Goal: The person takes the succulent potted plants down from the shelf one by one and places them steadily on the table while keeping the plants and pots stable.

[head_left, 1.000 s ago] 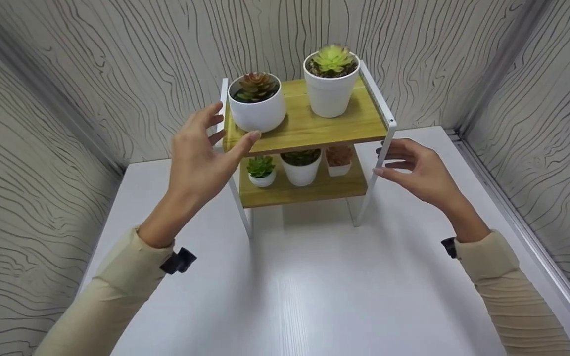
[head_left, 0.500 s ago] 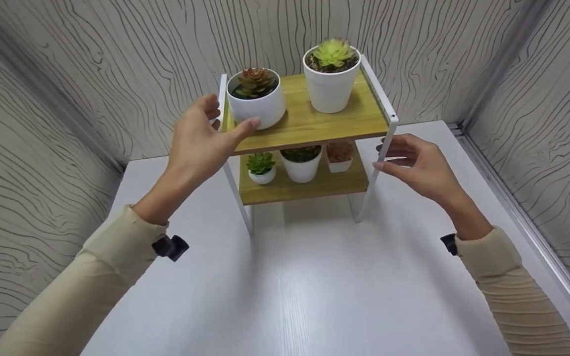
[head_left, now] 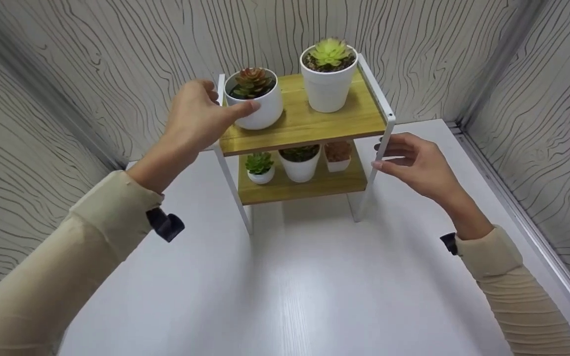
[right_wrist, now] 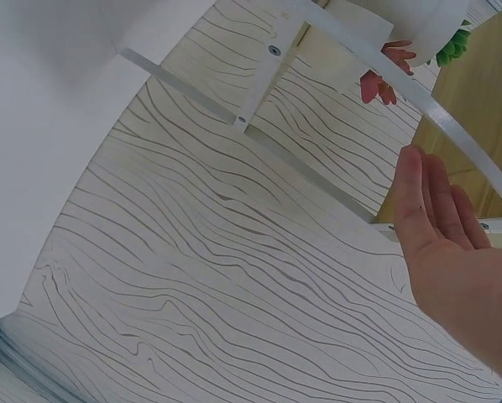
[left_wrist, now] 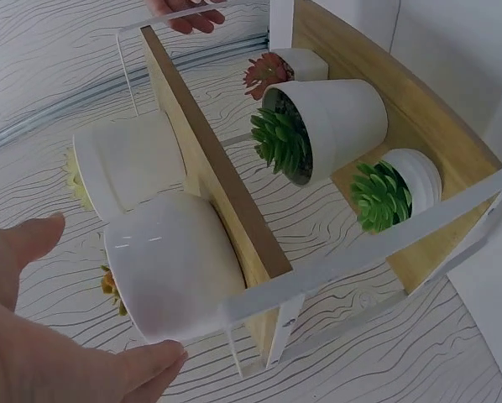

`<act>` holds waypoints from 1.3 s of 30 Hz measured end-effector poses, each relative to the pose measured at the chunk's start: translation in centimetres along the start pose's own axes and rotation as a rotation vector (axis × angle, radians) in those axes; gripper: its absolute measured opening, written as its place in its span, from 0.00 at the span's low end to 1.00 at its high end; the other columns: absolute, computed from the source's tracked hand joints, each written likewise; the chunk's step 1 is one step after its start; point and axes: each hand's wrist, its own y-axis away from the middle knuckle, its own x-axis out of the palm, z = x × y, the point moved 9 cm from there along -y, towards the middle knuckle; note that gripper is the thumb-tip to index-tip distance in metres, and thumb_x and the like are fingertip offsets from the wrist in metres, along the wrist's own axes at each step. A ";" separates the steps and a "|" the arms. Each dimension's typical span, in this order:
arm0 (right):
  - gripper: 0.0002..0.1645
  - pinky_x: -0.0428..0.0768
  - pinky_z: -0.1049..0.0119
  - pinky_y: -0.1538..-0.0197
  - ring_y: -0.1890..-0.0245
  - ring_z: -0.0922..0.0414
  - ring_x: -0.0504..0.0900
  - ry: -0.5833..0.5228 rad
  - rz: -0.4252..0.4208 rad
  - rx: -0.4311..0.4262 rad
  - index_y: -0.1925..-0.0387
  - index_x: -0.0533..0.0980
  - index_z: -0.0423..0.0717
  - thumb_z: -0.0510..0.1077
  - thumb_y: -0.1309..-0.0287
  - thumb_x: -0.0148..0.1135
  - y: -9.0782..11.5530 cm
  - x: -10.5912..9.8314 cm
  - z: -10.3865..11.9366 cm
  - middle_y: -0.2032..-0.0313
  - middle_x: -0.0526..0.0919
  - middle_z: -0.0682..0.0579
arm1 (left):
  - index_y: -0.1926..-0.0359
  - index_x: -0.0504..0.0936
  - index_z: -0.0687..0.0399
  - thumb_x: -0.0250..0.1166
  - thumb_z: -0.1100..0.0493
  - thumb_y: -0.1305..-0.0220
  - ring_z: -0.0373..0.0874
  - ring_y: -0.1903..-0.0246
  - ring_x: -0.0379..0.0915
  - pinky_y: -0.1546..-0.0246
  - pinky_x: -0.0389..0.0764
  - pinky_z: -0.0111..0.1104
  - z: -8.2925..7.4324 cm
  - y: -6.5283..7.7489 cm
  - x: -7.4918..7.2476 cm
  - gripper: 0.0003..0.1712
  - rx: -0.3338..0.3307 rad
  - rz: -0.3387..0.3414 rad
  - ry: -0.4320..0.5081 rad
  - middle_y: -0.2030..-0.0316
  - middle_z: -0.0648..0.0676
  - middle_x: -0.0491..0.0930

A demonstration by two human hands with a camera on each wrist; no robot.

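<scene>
A white two-tier rack with wooden boards holds several potted succulents. My left hand [head_left: 191, 113] is at the left of a rounded white pot [head_left: 265, 111] with a reddish succulent [head_left: 252, 81], on the upper board [head_left: 295, 126]. The thumb overlaps the pot's front in the head view, but the left wrist view shows it standing off the pot; the fingertips [left_wrist: 163, 353] lie close to the pot's side. My right hand [head_left: 416, 163] is at the right front post [head_left: 375, 173], thumb tip right at it, fingers [right_wrist: 412, 189] fairly straight and passing behind it.
A taller white pot [head_left: 327, 91] with a pale green succulent stands at the upper right. Three smaller potted plants, including a green one in a ribbed pot [head_left: 261, 175], line the lower board [head_left: 302, 193]. Patterned panels [head_left: 146, 59] enclose the white table [head_left: 285, 277].
My left hand has moved up and its thumb has come across the front of the rounded pot. The right hand stays at the post, almost still.
</scene>
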 end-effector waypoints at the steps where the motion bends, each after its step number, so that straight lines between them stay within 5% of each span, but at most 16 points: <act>1: 0.30 0.82 0.83 0.46 0.48 0.70 0.84 -0.001 0.004 0.005 0.35 0.76 0.43 0.49 0.34 0.73 0.0 0.1 -0.1 0.42 0.84 0.44 | 0.31 0.73 0.62 0.76 0.37 0.40 0.48 0.45 0.72 0.42 0.81 0.39 0.2 0.0 0.1 0.47 -0.024 0.008 0.008 0.39 0.60 0.77; 5: 0.31 0.82 0.82 0.46 0.47 0.68 0.84 -0.010 0.003 0.012 0.35 0.76 0.43 0.50 0.35 0.74 -0.1 0.2 -0.2 0.42 0.84 0.44 | 0.33 0.73 0.60 0.77 0.40 0.39 0.46 0.45 0.70 0.42 0.79 0.38 0.8 0.0 1.0 0.43 -0.106 0.033 0.057 0.40 0.56 0.76; 13: 0.31 0.82 0.82 0.47 0.46 0.65 0.84 -0.014 0.012 0.034 0.35 0.76 0.43 0.50 0.35 0.74 -0.3 0.3 -0.5 0.42 0.84 0.45 | 0.29 0.70 0.58 0.77 0.46 0.36 0.44 0.37 0.75 0.32 0.79 0.37 0.6 -0.5 2.9 0.42 -0.141 0.027 0.142 0.32 0.56 0.77; 21: 0.30 0.84 0.80 0.48 0.48 0.67 0.85 -0.049 0.014 0.019 0.37 0.77 0.41 0.49 0.35 0.74 -0.6 0.4 -0.5 0.43 0.84 0.46 | 0.30 0.72 0.59 0.78 0.49 0.39 0.47 0.35 0.77 0.31 0.79 0.37 0.7 -1.6 3.5 0.42 -0.114 -0.049 0.126 0.34 0.57 0.79; 34: 0.22 0.82 0.81 0.46 0.49 0.68 0.86 -0.045 -0.011 0.002 0.42 0.82 0.44 0.50 0.32 0.72 -0.6 0.5 -0.8 0.46 0.88 0.45 | 0.27 0.68 0.55 0.79 0.50 0.41 0.47 0.36 0.77 0.32 0.79 0.37 1.0 -2.6 5.1 0.45 -0.121 -0.067 0.137 0.34 0.55 0.79; 39: 0.17 0.85 0.78 0.46 0.52 0.67 0.90 -0.126 -0.012 -0.024 0.47 0.83 0.38 0.46 0.30 0.69 -0.6 0.6 -1.0 0.49 0.91 0.44 | 0.28 0.66 0.57 0.80 0.49 0.42 0.48 0.37 0.78 0.33 0.80 0.37 0.9 -2.9 5.6 0.48 -0.143 -0.082 0.141 0.35 0.56 0.79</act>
